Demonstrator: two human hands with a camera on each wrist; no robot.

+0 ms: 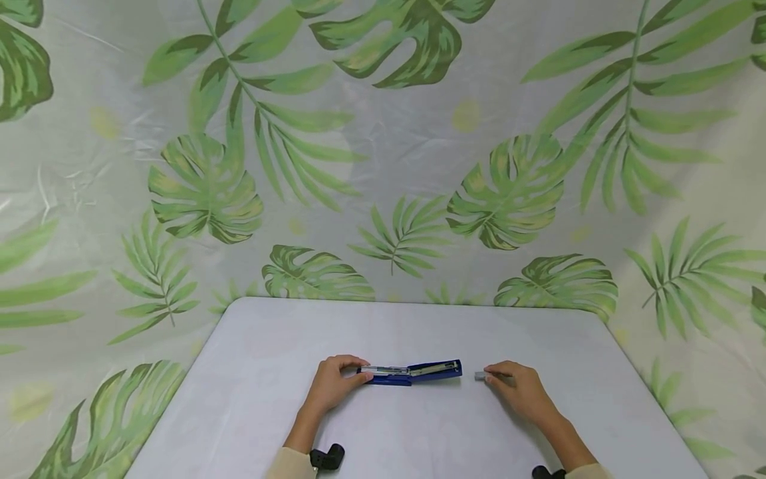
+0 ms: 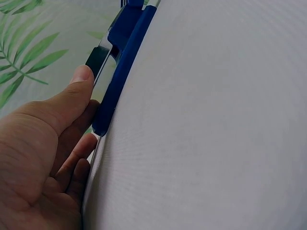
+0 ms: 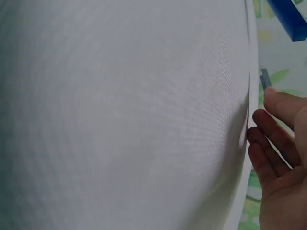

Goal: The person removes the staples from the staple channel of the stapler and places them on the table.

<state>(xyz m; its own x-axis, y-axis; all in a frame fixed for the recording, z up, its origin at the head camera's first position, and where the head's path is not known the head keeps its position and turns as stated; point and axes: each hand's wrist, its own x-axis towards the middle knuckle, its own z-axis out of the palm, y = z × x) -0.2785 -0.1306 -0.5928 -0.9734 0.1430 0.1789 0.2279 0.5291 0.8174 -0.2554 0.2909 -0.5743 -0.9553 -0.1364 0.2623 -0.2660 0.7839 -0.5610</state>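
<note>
A blue stapler (image 1: 391, 380) lies on the white table, its top swung wide back to the right so the metal staple channel shows. My left hand (image 1: 335, 384) grips the stapler's left end between thumb and fingers; in the left wrist view the thumb presses a dark part above the blue base (image 2: 120, 81). To the right of the stapler, my right hand (image 1: 522, 389) pinches a small grey strip of staples (image 1: 480, 376) between thumb and fingertips, a short gap from the raised top (image 1: 439, 370). The same strip (image 3: 265, 78) juts past the thumb in the right wrist view.
The white table (image 1: 395, 332) has rounded far corners. A curtain-like backdrop with green leaves (image 1: 395, 239) hangs right behind its far edge. Dark wrist cameras (image 1: 328, 457) sit on both forearms near the light sleeves.
</note>
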